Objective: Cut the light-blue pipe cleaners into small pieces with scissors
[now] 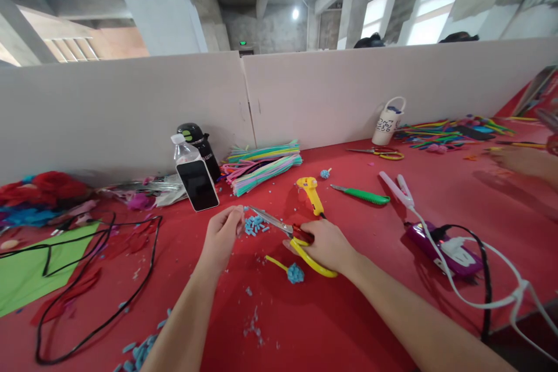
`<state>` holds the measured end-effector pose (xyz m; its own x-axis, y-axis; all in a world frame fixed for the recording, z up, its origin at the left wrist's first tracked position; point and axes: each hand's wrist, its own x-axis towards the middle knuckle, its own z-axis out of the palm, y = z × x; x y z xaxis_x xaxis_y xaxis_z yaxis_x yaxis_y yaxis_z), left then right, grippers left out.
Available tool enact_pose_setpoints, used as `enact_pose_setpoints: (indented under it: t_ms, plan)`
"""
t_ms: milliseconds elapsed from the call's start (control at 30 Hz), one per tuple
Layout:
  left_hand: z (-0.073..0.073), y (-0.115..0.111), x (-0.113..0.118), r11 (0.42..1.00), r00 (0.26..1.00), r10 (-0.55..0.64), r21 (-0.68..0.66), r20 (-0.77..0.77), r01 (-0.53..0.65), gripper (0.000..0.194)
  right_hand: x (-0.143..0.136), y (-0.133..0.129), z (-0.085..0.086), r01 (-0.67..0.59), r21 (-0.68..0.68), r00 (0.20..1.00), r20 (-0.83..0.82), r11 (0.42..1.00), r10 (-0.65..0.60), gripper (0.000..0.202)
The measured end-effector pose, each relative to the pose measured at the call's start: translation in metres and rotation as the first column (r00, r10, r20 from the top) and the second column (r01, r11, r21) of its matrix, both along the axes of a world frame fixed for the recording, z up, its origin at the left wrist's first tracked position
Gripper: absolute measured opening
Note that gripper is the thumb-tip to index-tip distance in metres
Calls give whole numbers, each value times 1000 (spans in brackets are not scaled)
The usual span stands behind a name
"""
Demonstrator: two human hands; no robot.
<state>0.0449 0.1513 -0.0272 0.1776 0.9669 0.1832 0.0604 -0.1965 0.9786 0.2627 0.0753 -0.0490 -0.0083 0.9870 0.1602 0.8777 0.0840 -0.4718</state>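
My right hand [325,241] is wrapped round the red and yellow handles of a pair of scissors [274,220], whose blades point left toward my left hand [224,235]. The fingers of my left hand are pinched together at the scissor tips; what they hold is too small to make out. Just below the blades lies a pile of short blue pieces [255,225]. Nearer to me, a blue fuzzy ball on a yellow stem [295,273] rests between my forearms. A yellow glue gun [310,195] stands beyond my right hand.
Behind are a phone [197,185], a black bottle [203,148] and pipe cleaner bundles [265,171]. A green-handled knife [366,195], a hair straightener [399,190] and a purple power strip [449,253] lie right. Black cable [152,261] loops left. Another person's hand [523,160] shows far right.
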Motion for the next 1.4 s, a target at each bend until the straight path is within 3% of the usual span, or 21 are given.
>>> enact_pose_setpoints:
  t_ms: [367,600,967,1400]
  plan:
    - [-4,1,0,1000,999,10,2,-32,-10,39,2,1,-3,-43,-37,999,-23,998,43,54]
    - [-2,1,-1,1000,999,-21,19,-36,22,41,3,2,-7,-76,9,996,-38,997,77,53]
    - [-4,2,-2,1000,999,-3,0,-33,3,40,3,1,-4,-47,-32,995,-93,998,43,52]
    - [-2,1,-1,1000,999,-12,-21,-40,11,39,1,2,-4,-52,-10,998,-45,999,51,52]
